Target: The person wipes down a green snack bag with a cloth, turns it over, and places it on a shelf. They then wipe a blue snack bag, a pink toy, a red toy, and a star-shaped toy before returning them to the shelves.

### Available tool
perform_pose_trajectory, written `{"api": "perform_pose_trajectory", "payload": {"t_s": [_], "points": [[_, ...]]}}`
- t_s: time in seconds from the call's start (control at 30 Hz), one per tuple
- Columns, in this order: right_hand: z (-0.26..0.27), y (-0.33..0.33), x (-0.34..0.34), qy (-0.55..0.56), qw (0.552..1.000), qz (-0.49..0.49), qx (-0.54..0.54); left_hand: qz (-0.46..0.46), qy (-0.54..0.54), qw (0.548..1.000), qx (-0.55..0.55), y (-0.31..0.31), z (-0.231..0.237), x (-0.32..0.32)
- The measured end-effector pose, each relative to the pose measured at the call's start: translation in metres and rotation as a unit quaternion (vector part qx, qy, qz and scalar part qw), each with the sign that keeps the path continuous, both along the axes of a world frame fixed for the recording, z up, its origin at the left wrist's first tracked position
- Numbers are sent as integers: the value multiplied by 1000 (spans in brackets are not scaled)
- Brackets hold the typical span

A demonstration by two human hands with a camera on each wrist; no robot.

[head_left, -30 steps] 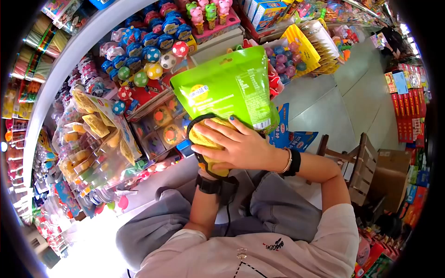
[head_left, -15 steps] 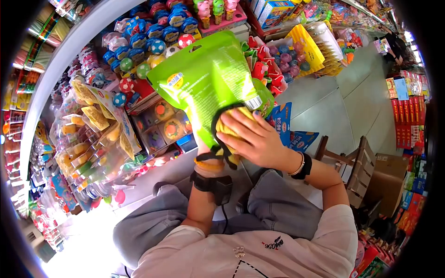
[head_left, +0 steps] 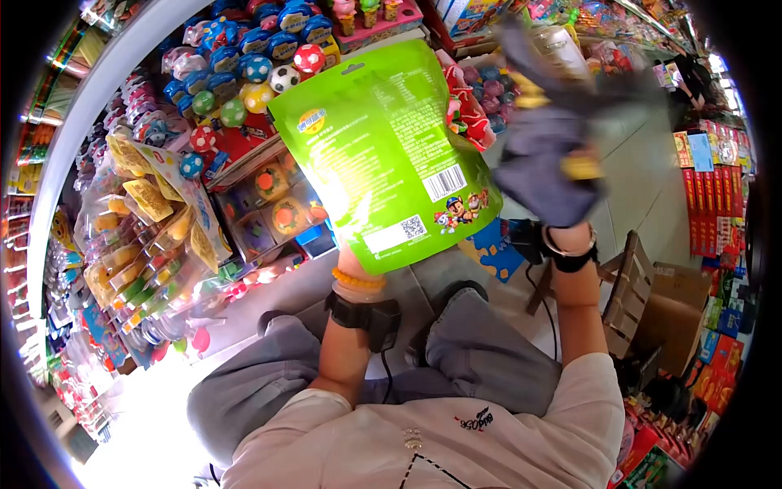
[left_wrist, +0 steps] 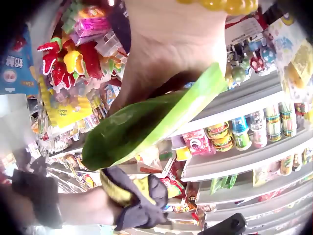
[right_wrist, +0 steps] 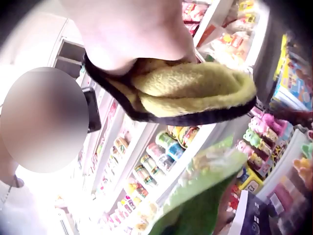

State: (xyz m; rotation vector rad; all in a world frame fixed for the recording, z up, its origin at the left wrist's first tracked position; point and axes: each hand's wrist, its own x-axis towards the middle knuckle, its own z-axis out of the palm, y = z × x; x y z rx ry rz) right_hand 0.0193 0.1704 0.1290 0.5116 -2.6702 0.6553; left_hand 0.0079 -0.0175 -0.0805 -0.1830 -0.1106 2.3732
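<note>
My left hand grips a bright green snack pouch near its lower left. The pouch covers most of that hand in the head view. Its printed side, with a barcode, a QR code and cartoon dogs, faces up. Off to the right of the pouch, my right hand holds a yellow and dark grey cloth. The cloth is blurred and wraps over the hand in the head view. Its fuzzy yellow side folds inward in the right wrist view.
Toy balls and blue-capped toys crowd the shelf beyond the pouch. Bagged toys hang at the left. A wooden stool and a cardboard box stand at the right, near a blue packet on the tiled floor.
My right hand and the cloth have left the pouch's lower part and swung right, away from it. The pouch's barcode and cartoon dogs now show in full.
</note>
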Motion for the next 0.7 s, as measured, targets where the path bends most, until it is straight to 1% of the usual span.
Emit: {"api": "perform_pose_trajectory", "payload": {"t_s": [0.03, 0.07, 0.1, 0.17, 0.23, 0.3, 0.33, 0.37, 0.4, 0.43, 0.47, 0.5, 0.57, 0.63, 0.67, 0.7], "points": [[-9, -10, -8, 1, 997, 23, 69, 3, 9, 1000, 0, 1, 7, 2], [-19, -20, -11, -6, 993, 41, 111, 34, 64, 996, 45, 2, 47, 3], [-29, -28, -9, -20, 993, 49, 108, 67, 119, 987, 90, 2, 69, 3], [-37, -37, 5, -42, 995, 52, 74, 51, 76, 987, 135, -5, 64, -3], [-34, -38, 19, -20, 993, 80, 89, 91, 73, 983, 140, 1, 61, 1], [-36, -31, 32, -41, 986, 138, 87, 90, 94, 984, 119, -1, 54, 5], [-40, -32, 36, -25, 983, 143, 109, 89, 105, 985, 108, -2, 52, 6], [-39, -29, 40, -51, 980, 184, 57, 52, 124, 983, 129, -7, 50, 5], [-40, -20, 41, -90, 963, 256, -2, 33, 122, 990, 62, -11, 45, 3], [-39, -10, 41, -126, 935, 325, -59, 64, 19, 989, 130, -6, 45, 3], [-34, -3, 46, -161, 921, 331, -129, 69, 14, 989, 132, -9, 45, 3], [-29, 5, 46, -156, 901, 345, -212, 70, 25, 989, 130, -12, 50, 1], [-22, 12, 54, -115, 877, 266, -385, 70, 47, 989, 121, -18, 60, -4], [-6, 8, 58, -66, 859, 170, -479, 74, 70, 987, 126, -22, 73, -12], [1, 0, 63, -46, 848, 71, -524, 76, 80, 986, 127, -24, 81, -15], [9, 4, 71, -66, 860, -34, -504, 80, 91, 984, 128, -26, 88, -18]]}}
